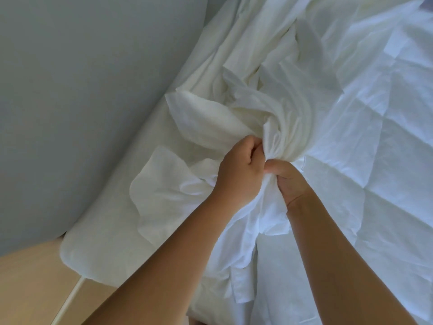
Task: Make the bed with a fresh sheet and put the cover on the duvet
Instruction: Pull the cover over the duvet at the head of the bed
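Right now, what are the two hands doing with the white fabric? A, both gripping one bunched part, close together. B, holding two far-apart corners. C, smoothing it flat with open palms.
A: the left hand and right hand both curl round the same gathered bunch of white fabric, side by side.

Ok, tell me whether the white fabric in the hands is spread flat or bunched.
Bunched. The left hand and right hand grip the white fabric gathered into a wad, folds fanning out from it.

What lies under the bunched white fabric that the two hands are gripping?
A flatter, creased white layer spreads beneath the bunched fabric, which the left hand and right hand grip. The mattress below is covered and cannot be seen.
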Motion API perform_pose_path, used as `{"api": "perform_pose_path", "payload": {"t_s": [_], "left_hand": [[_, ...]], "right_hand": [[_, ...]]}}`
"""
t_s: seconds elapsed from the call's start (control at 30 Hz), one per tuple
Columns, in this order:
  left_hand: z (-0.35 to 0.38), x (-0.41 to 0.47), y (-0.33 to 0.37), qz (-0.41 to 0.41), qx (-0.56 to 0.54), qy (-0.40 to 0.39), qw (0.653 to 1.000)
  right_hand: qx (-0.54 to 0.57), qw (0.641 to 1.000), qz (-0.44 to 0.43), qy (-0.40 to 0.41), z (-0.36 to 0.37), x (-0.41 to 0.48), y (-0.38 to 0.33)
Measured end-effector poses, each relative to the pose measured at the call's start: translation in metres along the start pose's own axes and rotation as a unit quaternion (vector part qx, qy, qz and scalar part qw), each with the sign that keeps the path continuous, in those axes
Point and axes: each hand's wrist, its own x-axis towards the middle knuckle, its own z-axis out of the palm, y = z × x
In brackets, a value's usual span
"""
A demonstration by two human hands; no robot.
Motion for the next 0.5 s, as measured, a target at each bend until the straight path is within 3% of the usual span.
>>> {"api": "perform_pose_path", "payload": {"t_s": [0.17, 0.27, 0.4, 0.5], "left_hand": [[-0.005, -0.007, 0.008, 0.035, 0.093, -0.05, 0.994], [-0.009, -0.02, 0.005, 0.053, 0.144, -0.063, 0.986], [-0.03, -0.021, -0.003, 0.021, 0.099, 0.048, 0.994], [-0.037, -0.007, -0.007, -0.024, 0.18, 0.08, 0.98]], "right_hand": [[0.04, 0.999, -0.002, 0.017, 0.004, 0.005, 0.006], [0.081, 0.996, 0.011, -0.023, 0.009, 0.012, 0.007], [0.084, 0.996, 0.011, -0.039, 0.008, 0.012, 0.008], [0.067, 0.997, 0.031, -0.03, 0.005, 0.011, 0.007]]}}
